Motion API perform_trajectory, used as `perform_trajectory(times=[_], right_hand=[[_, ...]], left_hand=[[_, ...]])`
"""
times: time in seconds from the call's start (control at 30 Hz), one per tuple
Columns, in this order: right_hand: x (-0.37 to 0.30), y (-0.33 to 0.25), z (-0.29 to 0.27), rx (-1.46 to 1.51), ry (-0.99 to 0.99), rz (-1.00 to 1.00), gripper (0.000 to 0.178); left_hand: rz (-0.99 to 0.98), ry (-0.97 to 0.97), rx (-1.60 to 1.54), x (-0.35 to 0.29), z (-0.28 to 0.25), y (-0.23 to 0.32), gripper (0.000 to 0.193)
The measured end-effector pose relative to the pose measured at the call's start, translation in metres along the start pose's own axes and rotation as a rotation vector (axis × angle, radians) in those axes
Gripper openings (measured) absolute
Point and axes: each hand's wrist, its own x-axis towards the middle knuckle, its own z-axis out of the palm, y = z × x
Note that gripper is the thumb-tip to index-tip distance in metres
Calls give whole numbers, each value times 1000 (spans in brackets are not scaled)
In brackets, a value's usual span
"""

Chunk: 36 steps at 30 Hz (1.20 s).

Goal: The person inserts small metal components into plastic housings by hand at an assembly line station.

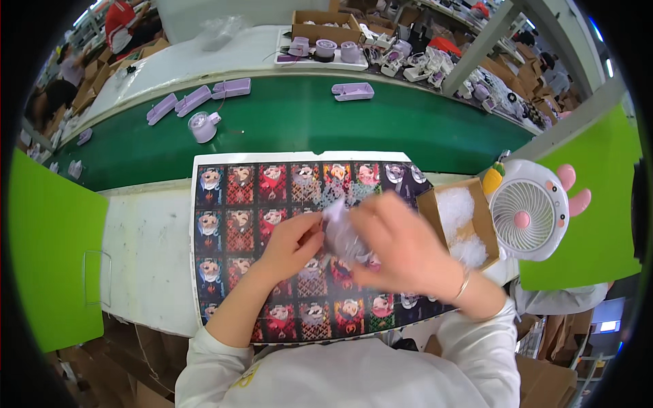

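Over the patterned mat, between my two hands, is a round lilac plastic part, partly hidden by fingers. With fingers curled and pinched, my left hand grips its left side. On its right side my right hand is smeared by motion, so whether its fingers grip the part cannot be made out. A similar lilac round housing with a thin wire stands on the green conveyor belt beyond the mat.
Lilac trays lie along the belt. To the right of the mat stand a cardboard box of small clear bags and a white fan with pink ears. Green panels flank the bench. Other people work at the far left.
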Motion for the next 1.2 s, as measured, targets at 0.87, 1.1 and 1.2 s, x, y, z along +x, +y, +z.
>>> perform_trajectory(times=[0.87, 1.1, 1.2], right_hand=[[-26, 78, 124, 57, 285, 262, 12], [-23, 81, 136, -209, 217, 329, 12], [-25, 70, 123, -118, 284, 363, 13]], left_hand=[[355, -117, 216, -53, 11, 37, 17], [334, -31, 97, -49, 20, 59, 13], [357, -20, 147, -43, 21, 63, 12]])
